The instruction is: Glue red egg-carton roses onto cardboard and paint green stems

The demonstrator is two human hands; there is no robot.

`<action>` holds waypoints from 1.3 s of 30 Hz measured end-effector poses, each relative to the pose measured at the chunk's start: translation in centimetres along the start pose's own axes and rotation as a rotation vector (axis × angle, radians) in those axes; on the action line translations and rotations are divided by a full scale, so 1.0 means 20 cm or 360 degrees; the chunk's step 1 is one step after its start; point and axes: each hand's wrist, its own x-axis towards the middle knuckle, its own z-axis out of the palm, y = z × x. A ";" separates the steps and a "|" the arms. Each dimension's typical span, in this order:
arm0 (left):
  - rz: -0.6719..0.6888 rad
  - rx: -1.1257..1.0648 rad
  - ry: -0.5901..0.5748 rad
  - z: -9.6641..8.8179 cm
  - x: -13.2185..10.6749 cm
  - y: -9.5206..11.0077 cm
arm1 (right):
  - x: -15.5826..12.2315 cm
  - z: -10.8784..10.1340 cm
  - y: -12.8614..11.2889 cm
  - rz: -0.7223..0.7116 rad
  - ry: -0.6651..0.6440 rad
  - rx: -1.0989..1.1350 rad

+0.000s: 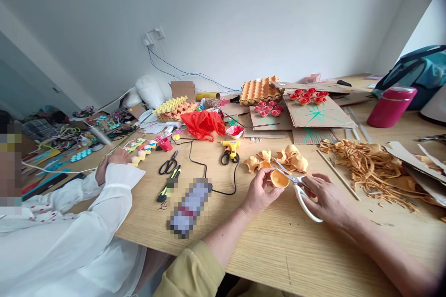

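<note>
Between the fingers of my left hand (pixel 259 192) is a small orange egg-carton cup (pixel 279 179), its hollow turned up toward me. My right hand (pixel 325 197) grips a pair of scissors (pixel 306 204) with white handles. The scissor blades lie at the rim of the cup; whether they are cutting into it I cannot tell. Just beyond both hands, several more cut orange egg-carton cups (pixel 294 160) rest in a loose group on the wooden table (pixel 265 250).
Orange trimmings (pixel 369 167) spread at the right, beside a thin wooden stick (pixel 337 175). A yellow glue gun (pixel 230 148), black scissors (pixel 168 164) and a utility knife (pixel 169 184) lie left of centre. Red paper flowers (pixel 308 96) sit on cardboard. A co-worker's white sleeve (pixel 120 181) is at left.
</note>
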 end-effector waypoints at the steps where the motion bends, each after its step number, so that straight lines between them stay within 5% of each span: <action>1: -0.0006 -0.0008 0.0002 0.00 0.00 0.00 | 0.00 0.00 0.00 -0.0004 -0.0002 -0.0002; 16: -0.0218 -0.0256 0.0014 0.00 -0.01 0.09 | -0.01 0.01 0.03 -0.0028 -0.0083 -0.0092; 39: -0.0216 -0.0257 -0.0113 0.01 -0.02 0.09 | -0.01 0.02 0.01 -0.0029 -0.0042 -0.0050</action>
